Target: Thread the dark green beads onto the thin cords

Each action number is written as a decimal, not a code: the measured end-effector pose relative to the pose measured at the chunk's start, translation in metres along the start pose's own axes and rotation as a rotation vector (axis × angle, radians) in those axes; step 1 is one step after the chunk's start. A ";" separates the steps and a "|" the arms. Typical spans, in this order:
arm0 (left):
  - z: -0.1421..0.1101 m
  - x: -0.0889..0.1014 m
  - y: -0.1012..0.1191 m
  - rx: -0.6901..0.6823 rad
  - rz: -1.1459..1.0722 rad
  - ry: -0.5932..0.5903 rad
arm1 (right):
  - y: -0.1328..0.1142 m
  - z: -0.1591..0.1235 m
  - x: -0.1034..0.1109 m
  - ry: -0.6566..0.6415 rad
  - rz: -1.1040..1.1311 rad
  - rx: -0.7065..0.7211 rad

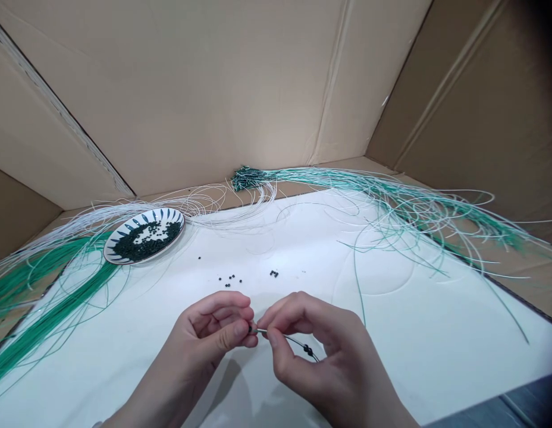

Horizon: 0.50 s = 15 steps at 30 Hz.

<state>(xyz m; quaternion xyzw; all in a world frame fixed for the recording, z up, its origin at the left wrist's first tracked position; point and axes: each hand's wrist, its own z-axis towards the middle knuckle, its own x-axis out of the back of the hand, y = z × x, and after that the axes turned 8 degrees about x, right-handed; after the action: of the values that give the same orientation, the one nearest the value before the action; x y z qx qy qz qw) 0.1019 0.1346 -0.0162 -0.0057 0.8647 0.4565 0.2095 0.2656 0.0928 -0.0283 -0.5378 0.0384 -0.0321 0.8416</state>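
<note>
Between the thumb and fingers of my left hand a small black bead is pinched. My right hand pinches a thin strand whose tip reaches the bead; whether it passes through the hole I cannot tell. Further along that strand, under my right hand, sit a few black beads. Both hands are close together above the white sheet. Just beyond them lie several loose black beads, and another loose group is to their left.
A striped plate full of black beads stands at the back left. Green strands and white strands run out around it. A bundle of beaded green and white strands lies along the back and right. Cardboard walls enclose the work surface.
</note>
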 end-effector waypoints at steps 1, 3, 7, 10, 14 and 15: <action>0.000 0.001 -0.001 0.006 -0.004 -0.013 | 0.000 0.000 0.001 -0.017 -0.014 0.009; 0.001 0.002 -0.003 0.002 -0.020 -0.026 | 0.001 0.000 0.002 -0.047 -0.046 0.032; 0.003 0.001 -0.005 -0.009 -0.055 -0.031 | 0.002 0.001 0.004 -0.070 -0.107 0.062; 0.005 -0.001 -0.005 0.007 -0.066 -0.032 | 0.003 0.000 0.004 -0.071 -0.131 0.083; 0.004 -0.001 -0.006 0.004 -0.067 -0.033 | 0.004 -0.003 0.002 -0.022 -0.148 0.116; 0.004 -0.001 -0.006 0.002 -0.065 -0.034 | 0.005 -0.003 0.002 -0.007 -0.151 0.125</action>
<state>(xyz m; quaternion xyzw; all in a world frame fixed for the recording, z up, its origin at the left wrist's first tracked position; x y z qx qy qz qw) 0.1057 0.1342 -0.0224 -0.0259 0.8608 0.4486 0.2390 0.2672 0.0917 -0.0338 -0.4856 -0.0071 -0.0958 0.8689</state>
